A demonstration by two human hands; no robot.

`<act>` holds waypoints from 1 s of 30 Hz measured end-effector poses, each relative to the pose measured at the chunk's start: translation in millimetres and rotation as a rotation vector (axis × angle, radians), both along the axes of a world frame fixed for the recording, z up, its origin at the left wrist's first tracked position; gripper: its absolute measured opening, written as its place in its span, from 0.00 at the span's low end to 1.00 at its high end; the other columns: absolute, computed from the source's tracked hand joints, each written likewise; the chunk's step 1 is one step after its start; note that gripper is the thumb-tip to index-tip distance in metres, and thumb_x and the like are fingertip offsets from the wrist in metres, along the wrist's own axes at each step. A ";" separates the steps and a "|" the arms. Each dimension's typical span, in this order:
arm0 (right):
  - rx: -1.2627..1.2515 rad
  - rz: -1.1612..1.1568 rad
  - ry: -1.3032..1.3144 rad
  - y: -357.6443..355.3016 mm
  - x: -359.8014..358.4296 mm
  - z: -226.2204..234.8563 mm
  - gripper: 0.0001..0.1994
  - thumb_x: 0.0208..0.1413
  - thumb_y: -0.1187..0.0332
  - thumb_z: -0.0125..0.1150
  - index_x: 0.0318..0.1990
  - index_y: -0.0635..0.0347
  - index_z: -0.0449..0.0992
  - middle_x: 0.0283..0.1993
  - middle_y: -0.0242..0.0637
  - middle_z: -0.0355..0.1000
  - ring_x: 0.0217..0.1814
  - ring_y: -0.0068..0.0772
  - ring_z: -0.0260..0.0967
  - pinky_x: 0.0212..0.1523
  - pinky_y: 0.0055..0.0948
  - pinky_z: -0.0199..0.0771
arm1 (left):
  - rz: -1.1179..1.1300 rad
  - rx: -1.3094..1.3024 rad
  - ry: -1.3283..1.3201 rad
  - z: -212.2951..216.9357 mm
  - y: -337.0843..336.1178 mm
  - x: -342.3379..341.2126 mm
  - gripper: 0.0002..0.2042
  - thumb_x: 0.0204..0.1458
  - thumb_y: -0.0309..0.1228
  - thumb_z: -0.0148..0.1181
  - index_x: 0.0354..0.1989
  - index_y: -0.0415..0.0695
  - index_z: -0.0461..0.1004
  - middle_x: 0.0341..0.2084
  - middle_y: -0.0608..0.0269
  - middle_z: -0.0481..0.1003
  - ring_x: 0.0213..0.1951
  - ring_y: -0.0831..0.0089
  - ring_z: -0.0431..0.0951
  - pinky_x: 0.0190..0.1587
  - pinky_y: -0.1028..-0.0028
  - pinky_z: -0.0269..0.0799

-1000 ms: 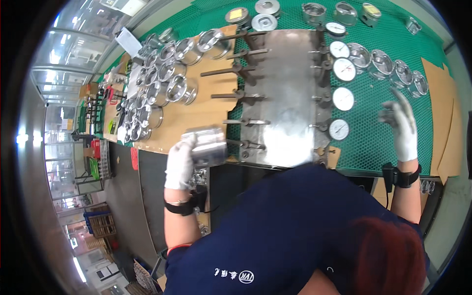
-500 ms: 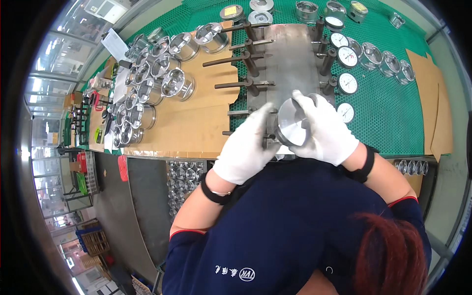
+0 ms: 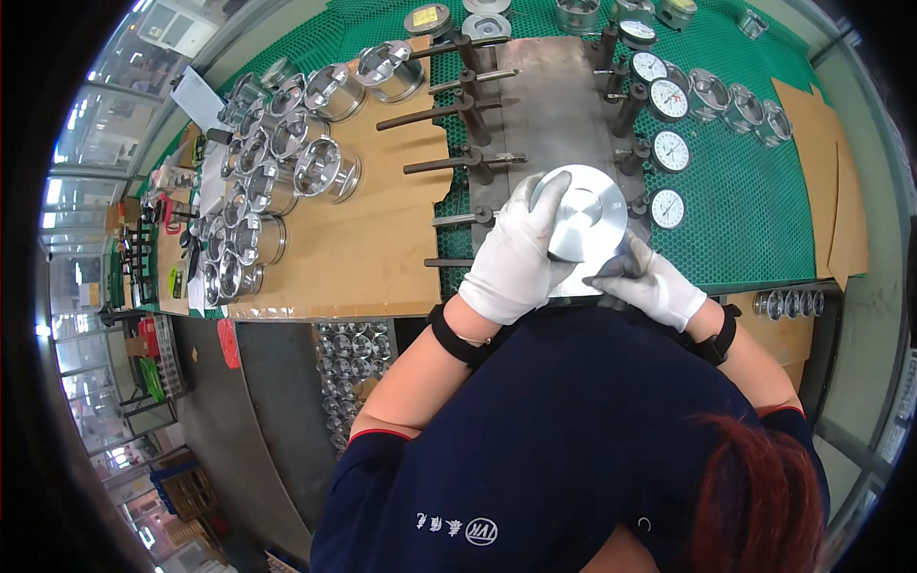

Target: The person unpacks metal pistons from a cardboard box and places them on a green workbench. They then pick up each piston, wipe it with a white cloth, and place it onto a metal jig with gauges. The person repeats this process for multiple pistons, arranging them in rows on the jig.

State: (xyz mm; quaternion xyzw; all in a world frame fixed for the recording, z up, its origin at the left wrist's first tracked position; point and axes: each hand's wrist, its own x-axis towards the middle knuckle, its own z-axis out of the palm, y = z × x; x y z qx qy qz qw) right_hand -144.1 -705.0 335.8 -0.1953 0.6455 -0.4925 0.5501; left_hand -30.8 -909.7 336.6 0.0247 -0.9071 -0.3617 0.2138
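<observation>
My left hand (image 3: 521,250), in a white glove, grips a round metal piston (image 3: 585,215) with its flat, shiny face turned up. The fingers lie over the piston's left edge. At the lower right of the piston is my right hand (image 3: 654,284), also gloved, with grey-stained fingertips. Its fingers are bent and drawn together close to the piston's edge; what lies between them is hidden. Both hands are over the near end of a steel plate (image 3: 559,105) lined with dark posts and clamp rods.
Dial gauges (image 3: 671,151) stand along the plate's right side. Several pistons (image 3: 327,170) crowd the cardboard (image 3: 353,248) at left. More pistons (image 3: 709,95) sit on the green mat (image 3: 735,210) at right. Rods (image 3: 430,116) jut leftward from the posts. Below the bench are trayed pistons (image 3: 353,353).
The left hand has moved right and taken hold of the piston. The right hand has shifted from the piston's right side down to its lower right. The piston's face has turned more upward.
</observation>
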 end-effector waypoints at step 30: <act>0.069 0.031 0.157 -2.6 -5.2 -1.3 0.49 0.56 0.66 0.68 0.76 0.69 0.39 0.45 0.40 0.75 0.46 0.24 0.73 0.48 0.24 0.74 | 0.034 0.031 0.043 -2.9 -3.7 -15.1 0.43 0.36 0.24 0.72 0.66 0.40 0.61 0.58 0.41 0.69 0.61 0.44 0.70 0.63 0.58 0.69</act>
